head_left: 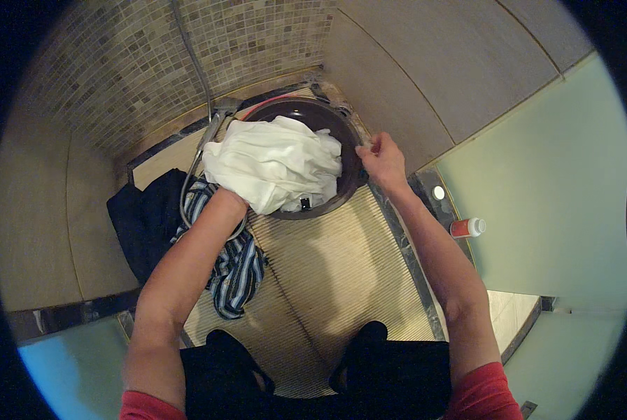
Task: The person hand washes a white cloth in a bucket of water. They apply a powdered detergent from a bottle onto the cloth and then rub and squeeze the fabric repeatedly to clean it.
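A bundle of wet-looking white cloth [277, 163], perhaps a garment, is heaped in a dark round basin [351, 118] and spills past its left side. My left hand [232, 203] reaches under the near left edge of this cloth, which hides its fingers, so its grip cannot be seen. A small black tag [306, 203] shows on the cloth's near edge. My right hand [384, 164] is beside the basin's right rim with its fingers curled in, and I see nothing held in it. Whether it touches the rim is unclear.
Dark fabric [143, 220] and a striped garment [237, 283] lie on the ribbed floor [313, 262] at left. A shower head [211, 131] and its looping hose [184, 197] are beside the basin. An orange-and-white bottle [465, 228] and white cap [438, 192] are on the right ledge.
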`<state>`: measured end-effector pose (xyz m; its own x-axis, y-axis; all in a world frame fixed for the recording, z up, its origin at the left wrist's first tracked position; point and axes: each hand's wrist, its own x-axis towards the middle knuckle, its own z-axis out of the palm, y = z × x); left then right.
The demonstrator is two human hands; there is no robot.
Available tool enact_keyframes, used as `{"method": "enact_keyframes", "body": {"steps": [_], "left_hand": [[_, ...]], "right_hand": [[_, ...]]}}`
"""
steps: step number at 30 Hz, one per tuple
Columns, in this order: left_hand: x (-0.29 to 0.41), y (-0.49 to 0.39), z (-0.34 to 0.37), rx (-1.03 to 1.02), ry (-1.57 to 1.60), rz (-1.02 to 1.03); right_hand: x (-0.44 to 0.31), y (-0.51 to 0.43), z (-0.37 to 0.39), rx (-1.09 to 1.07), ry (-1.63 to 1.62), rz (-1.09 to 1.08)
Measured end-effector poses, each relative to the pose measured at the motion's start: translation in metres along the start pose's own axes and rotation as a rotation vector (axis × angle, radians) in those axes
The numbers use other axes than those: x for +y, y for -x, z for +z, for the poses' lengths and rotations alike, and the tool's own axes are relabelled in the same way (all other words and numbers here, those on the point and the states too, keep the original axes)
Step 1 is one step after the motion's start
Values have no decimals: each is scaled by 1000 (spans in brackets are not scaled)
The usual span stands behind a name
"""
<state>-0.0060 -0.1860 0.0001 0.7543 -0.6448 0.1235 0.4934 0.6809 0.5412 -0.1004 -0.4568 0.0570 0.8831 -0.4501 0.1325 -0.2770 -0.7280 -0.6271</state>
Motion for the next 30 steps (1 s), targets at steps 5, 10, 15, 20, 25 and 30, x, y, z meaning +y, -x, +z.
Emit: {"method": "enact_keyframes", "body": {"steps": [5, 10, 15, 20, 25, 30], "left_hand": [[-1, 3, 10, 110, 176, -105], [6, 4, -16, 43, 224, -24], [5, 2, 19, 280, 27, -69], [17, 11, -20, 298, -112, -9], [26, 27, -36, 242, 46, -62], [42, 34, -37, 386, -14, -6]], "right_hand": [[35, 12, 25, -14, -53, 65], [16, 11, 34, -44, -284, 297], [35, 14, 32, 38, -249, 269], [14, 6, 46, 78, -171, 173], [20, 0, 59, 113, -180, 136], [8, -5, 80, 102, -225, 48]]}}
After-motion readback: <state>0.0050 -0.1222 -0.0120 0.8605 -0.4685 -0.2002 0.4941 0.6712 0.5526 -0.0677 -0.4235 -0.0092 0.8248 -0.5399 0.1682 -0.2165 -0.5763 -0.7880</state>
